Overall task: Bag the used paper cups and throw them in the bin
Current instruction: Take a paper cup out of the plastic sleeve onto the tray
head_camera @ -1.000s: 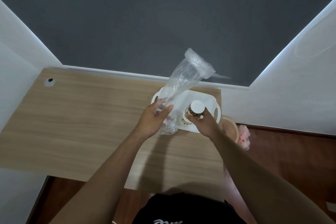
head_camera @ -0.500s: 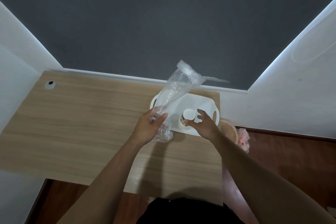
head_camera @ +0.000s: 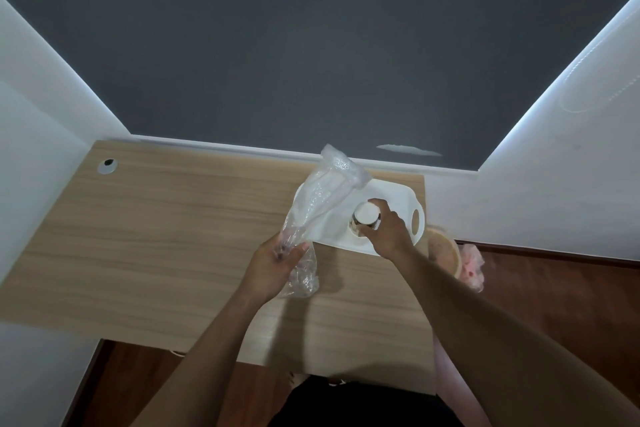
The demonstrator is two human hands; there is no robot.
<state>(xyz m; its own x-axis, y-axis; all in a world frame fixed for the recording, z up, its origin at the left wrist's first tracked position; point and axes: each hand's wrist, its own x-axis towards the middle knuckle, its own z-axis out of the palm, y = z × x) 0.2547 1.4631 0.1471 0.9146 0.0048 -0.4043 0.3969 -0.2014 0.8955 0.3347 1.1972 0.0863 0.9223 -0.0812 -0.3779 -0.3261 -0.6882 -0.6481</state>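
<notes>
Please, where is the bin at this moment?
In the head view the bin stands on the floor at the right, just past the desk's right edge, below the white tray and beside the right hand.

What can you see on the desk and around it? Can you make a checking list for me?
Surface: wooden desk, with a round cable hole at its far left corner.
Job's things: clear plastic bag held up; stacked paper cups on a white tray; bin with a pink liner on the floor right of the desk.
Clutter: nothing seen.
Hands: left hand grips the bag's lower part; right hand is closed around the cups.
Cables: nothing seen.
Surroundings: grey wall behind, white walls at both sides, dark wood floor.
</notes>
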